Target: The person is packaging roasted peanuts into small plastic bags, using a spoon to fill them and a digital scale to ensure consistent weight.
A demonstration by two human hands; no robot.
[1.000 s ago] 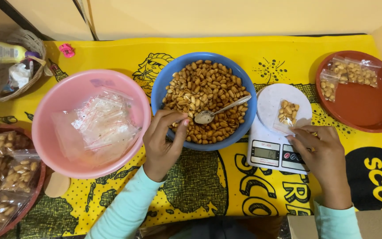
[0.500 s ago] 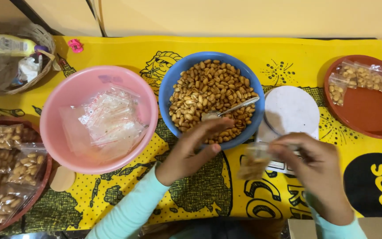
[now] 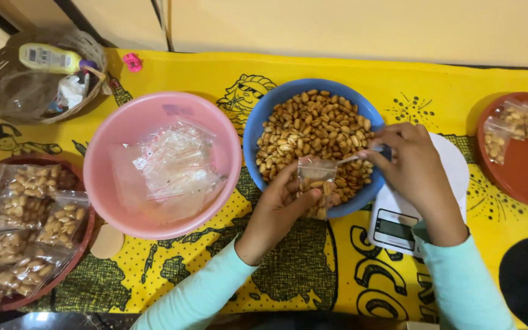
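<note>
Left hand (image 3: 278, 211), fingers curled, pinches a small clear pouch (image 3: 316, 183) partly filled with peanuts and holds it upright over the near rim of the blue bowl (image 3: 258, 131); the long axis of the pouch runs vertically, its open mouth pointing up and away from the person. Right hand (image 3: 414, 174), closed in a pinch on the handle of a metal spoon (image 3: 362, 156), sits just right of the pouch. The long axis of the spoon lies nearly horizontal, handle toward the right hand, bowl end pointing left to the mouth of the pouch; whether it touches the pouch cannot be told. Beyond both hands, the blue bowl is heaped with loose peanuts (image 3: 313, 125). Beneath the right hand, a white digital scale (image 3: 398, 223) rests on the tabletop (image 3: 349, 67), which carries a yellow printed cloth. Left of the left hand stands a pink bowl (image 3: 123, 128) holding empty clear pouches (image 3: 166, 165). Farther left, a brown tray (image 3: 74, 269) carries filled pouches of peanuts. Far right of the right hand, a second brown tray (image 3: 520, 177) holds two more filled pouches. Beyond the pink bowl, at the far left corner, sits a wicker basket (image 3: 44, 91).
</note>
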